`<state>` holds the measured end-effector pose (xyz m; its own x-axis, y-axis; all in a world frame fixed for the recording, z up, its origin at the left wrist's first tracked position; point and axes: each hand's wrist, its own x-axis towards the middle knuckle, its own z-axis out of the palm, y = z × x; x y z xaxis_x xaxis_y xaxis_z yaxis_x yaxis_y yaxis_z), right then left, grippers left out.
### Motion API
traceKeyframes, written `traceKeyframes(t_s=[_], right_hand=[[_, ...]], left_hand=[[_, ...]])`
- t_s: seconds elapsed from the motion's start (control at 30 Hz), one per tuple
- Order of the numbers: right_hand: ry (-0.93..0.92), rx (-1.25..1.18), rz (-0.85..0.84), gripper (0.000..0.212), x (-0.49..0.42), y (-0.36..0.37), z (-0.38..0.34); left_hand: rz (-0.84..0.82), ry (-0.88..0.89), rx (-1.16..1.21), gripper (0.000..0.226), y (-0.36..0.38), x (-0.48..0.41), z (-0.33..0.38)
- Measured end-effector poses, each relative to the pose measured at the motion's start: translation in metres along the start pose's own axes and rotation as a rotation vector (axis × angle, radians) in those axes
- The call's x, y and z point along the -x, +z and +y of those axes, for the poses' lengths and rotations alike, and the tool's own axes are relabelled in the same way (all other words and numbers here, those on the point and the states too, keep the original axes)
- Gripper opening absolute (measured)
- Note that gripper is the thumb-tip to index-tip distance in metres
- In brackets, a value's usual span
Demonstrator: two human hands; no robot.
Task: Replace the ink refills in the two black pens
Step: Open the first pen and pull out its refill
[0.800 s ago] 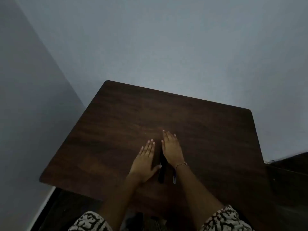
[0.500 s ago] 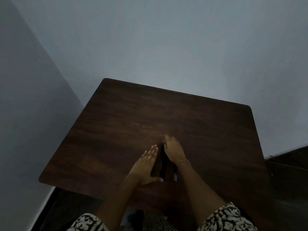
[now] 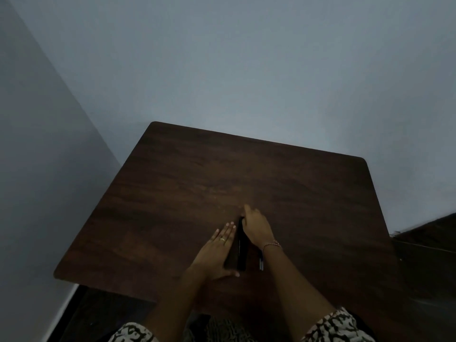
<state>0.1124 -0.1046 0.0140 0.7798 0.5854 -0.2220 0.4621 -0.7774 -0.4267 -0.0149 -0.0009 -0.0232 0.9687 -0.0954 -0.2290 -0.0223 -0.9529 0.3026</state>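
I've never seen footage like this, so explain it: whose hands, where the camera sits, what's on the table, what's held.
No machine: a person's two bare hands, filmed by one head-worn camera looking down. On the dark wooden table lies a black pen shape, too dark to tell one from two. The left hand rests flat beside it, fingers straight. The right hand curls down at its far end; whether it grips is unclear. A thin stick with a pale tip lies by the right wrist.
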Motion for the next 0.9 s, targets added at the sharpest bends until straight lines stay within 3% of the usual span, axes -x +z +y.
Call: traceKeyframes(t_s=[0.53, 0.73, 0.9], right_hand=[[0.002, -0.038, 0.164, 0.017, 0.009, -0.001, -0.007], [-0.036, -0.275, 0.271, 0.020, 0.013, -0.011, -0.014], [-0.050, -0.491, 0.368, 0.040, 0.023, -0.018, -0.020]], left_hand=[[0.103, -0.017, -0.038, 0.107, -0.005, 0.008, -0.002], [0.207, -0.014, -0.073, 0.109, -0.028, 0.010, -0.004], [0.283, 0.011, -0.089, 0.107, -0.042, 0.009, 0.003]])
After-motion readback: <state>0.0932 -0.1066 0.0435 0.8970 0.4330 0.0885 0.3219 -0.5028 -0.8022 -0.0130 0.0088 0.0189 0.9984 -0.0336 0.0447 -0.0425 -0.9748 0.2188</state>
